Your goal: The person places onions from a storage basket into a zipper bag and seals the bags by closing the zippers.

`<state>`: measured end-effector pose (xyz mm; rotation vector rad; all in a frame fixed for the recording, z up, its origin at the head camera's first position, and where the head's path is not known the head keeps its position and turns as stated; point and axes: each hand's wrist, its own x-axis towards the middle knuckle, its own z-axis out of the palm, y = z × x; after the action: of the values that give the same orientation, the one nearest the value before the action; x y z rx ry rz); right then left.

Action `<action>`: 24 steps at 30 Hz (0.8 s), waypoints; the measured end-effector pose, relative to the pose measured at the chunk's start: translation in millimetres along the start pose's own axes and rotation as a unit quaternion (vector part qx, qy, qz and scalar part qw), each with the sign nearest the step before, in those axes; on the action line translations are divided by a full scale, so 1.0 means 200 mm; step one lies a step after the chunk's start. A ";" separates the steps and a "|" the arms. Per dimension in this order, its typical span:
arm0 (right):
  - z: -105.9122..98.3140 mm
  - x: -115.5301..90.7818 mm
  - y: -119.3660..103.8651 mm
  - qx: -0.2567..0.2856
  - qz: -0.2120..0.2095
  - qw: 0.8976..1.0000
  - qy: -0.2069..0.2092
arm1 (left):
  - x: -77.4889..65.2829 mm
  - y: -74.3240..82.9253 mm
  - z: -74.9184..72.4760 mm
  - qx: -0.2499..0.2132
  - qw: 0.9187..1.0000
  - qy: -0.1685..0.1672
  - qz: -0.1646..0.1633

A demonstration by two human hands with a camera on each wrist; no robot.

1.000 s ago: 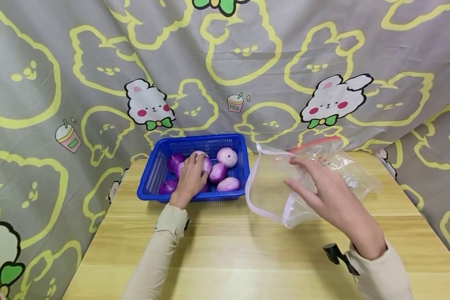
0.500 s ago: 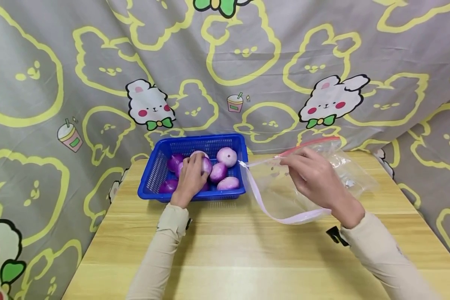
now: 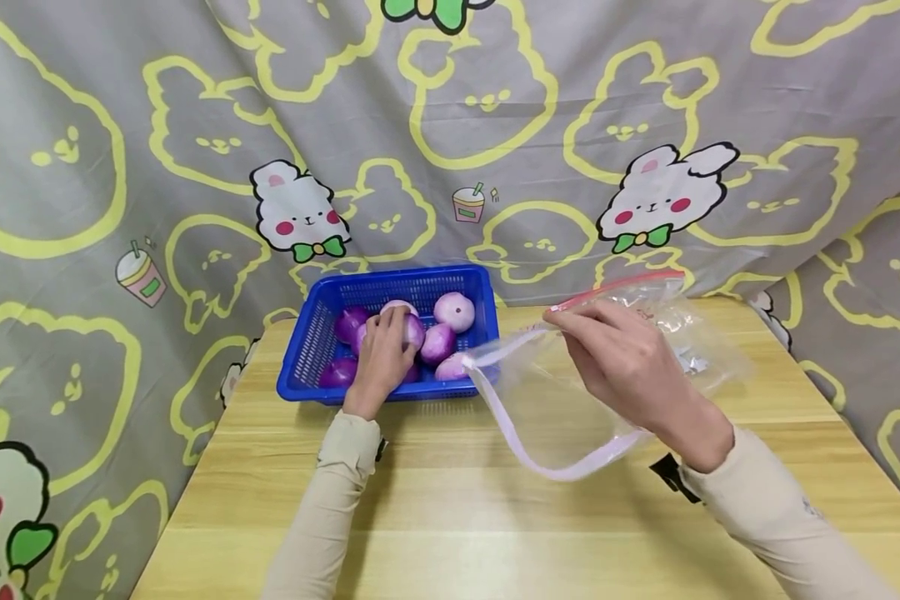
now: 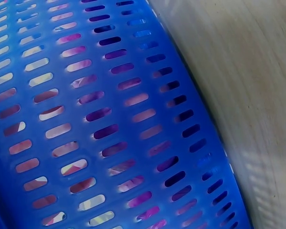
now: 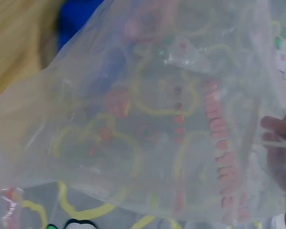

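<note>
My left hand [image 3: 378,362] reaches into a blue slotted basket [image 3: 288,375] and grips a purple onion [image 3: 415,332], its palm side hidden. Several other onions, purple and pale pink, lie around it. In the left wrist view only the slotted basket wall [image 4: 109,102] shows, with onion colours behind the slots. My right hand [image 3: 633,358] pinches the upper edge of a clear zip bag [image 3: 521,408] with a lilac strip. The bag's mouth gapes toward the basket, and its slider corner overlaps the front right rim. Red print shows through the bag [image 5: 181,119] in the right wrist view.
A second clear bag [image 3: 708,342] with a red strip [image 3: 622,287] lies behind my right hand. The wooden table [image 3: 450,533] runs back to a grey patterned curtain [image 3: 435,100].
My right hand has come down from above the bag and pinched its edge. The mouth has swung left and forward over the basket's corner. My left hand stays on the onion.
</note>
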<state>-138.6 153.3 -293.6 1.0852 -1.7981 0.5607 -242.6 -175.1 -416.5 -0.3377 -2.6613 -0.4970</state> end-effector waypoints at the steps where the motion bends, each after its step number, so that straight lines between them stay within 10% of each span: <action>1: -0.01 0.02 0.00 0.002 0.002 1.000 -0.003 | 0.00 0.00 0.00 -0.001 1.000 0.002 0.001; 9: -0.03 0.10 0.05 -0.006 -0.015 0.999 0.040 | 0.01 0.02 0.02 -0.005 1.000 -0.007 0.002; 16: -0.07 0.15 0.10 0.017 0.054 0.995 0.087 | 0.02 0.00 0.01 -0.001 1.000 -0.019 0.011; 24: 0.16 -0.05 0.29 -0.048 -0.011 0.999 0.008 | 0.02 0.00 0.00 -0.001 0.999 -0.033 -0.002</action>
<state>-202.2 164.3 -312.6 1.0313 -1.7790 0.4632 -246.9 -173.7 -415.2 -0.3565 -2.7262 -0.4970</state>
